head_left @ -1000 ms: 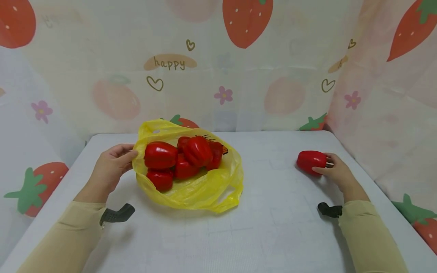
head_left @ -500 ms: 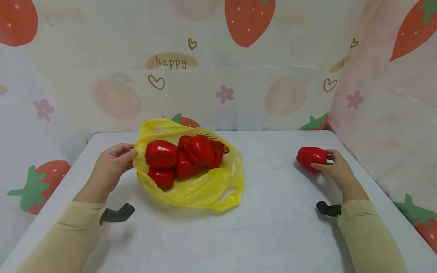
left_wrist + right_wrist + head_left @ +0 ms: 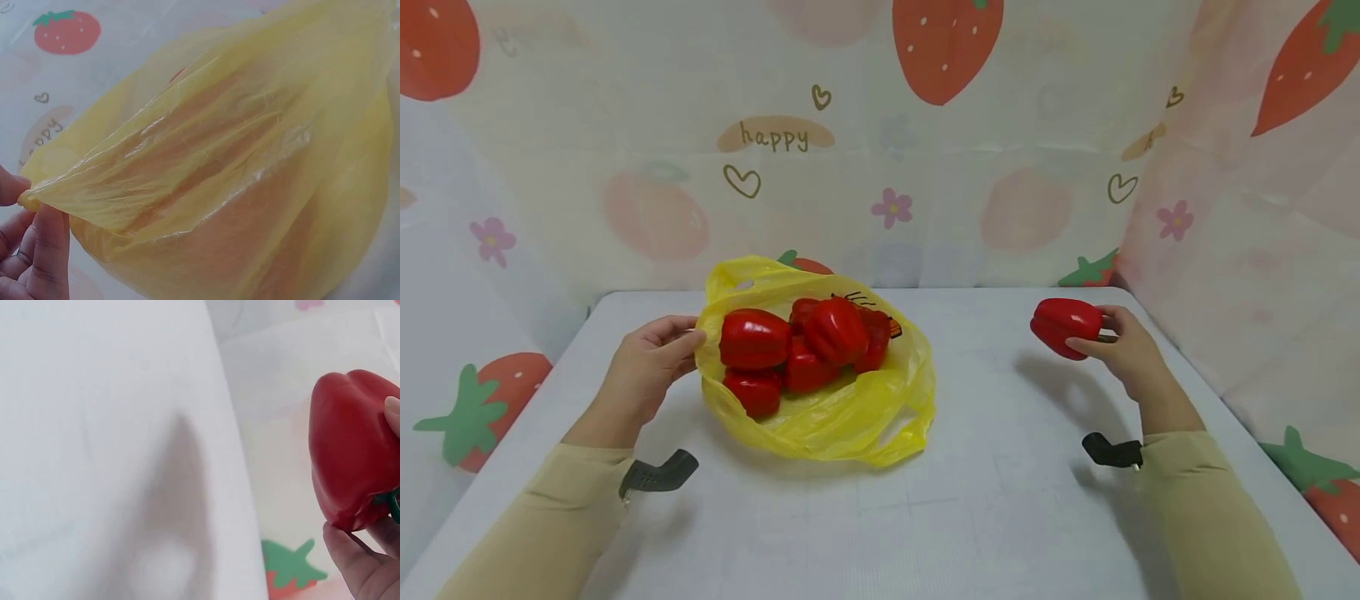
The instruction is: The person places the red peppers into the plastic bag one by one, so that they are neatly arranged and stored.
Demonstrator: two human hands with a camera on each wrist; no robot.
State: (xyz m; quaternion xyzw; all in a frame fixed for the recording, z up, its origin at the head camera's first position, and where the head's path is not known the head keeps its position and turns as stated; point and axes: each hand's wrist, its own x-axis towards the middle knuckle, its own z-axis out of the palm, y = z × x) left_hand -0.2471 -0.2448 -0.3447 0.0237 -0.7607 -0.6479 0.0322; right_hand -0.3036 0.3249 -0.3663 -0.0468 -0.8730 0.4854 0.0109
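A yellow plastic bag lies on the table left of centre, its mouth spread wide. Several red bell peppers are piled inside it. My left hand pinches the bag's left rim between thumb and fingers; the left wrist view shows the thin plastic drawn taut from that pinch. On the right, my right hand holds another red bell pepper by its stem end, raised above the table with a shadow below. In the right wrist view this pepper shows a green stem near the fingers.
The white table has a back edge against a strawberry-print curtain, which also hangs along both sides. A black wrist mount juts from the left sleeve, and a matching mount from the right.
My right hand has lifted the bell pepper off the table and carried it slightly left and up. The left hand stays at the bag's rim, nearly still.
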